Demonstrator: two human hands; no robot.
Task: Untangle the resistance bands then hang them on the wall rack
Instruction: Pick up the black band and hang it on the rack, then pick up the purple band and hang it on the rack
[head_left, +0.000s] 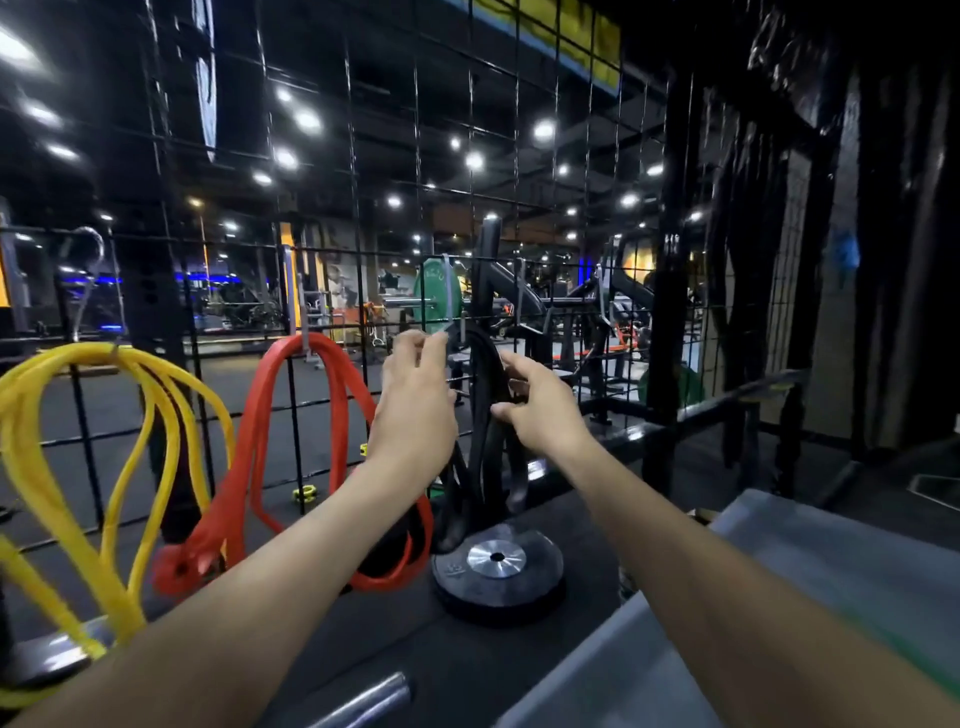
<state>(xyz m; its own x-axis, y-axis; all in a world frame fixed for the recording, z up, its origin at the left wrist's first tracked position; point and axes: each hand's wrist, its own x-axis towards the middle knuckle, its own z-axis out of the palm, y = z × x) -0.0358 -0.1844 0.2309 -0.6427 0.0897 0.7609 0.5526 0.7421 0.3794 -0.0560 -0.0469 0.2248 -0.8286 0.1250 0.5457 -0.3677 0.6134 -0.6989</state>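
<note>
- Nearest the camera, a stack of round black weight plates with a silver hub (497, 571) lies flat on the dark bench top (457, 665), just below the work.
- Above it the right hand (540, 410) grips the flat black rubber resistance band (485, 415) between thumb and curled fingers, partway down its length. The band's long axis runs nearly vertical, its loops hanging down towards the plates.
- The left hand (415, 400) is a little higher and just left of the band. Its fingertips pinch the slim grey metal hook (448, 312) at the hook's lower end, steadying it.
- The key relation: the band's top bend sits right beside that hook, up and left of the right hand's grip. I judge the next move to be a short lift and shift leftward to seat the loop over the hook; whether it is already seated I cannot tell, as the dark band merges with the background.
- The right hand carries the band; the left is nearer the hook.
- Further left, a red flat rubber band (332, 395) and a yellow flat rubber band (156, 395) hang from their own hooks on the black wire-grid wall rack (291, 415).
</note>
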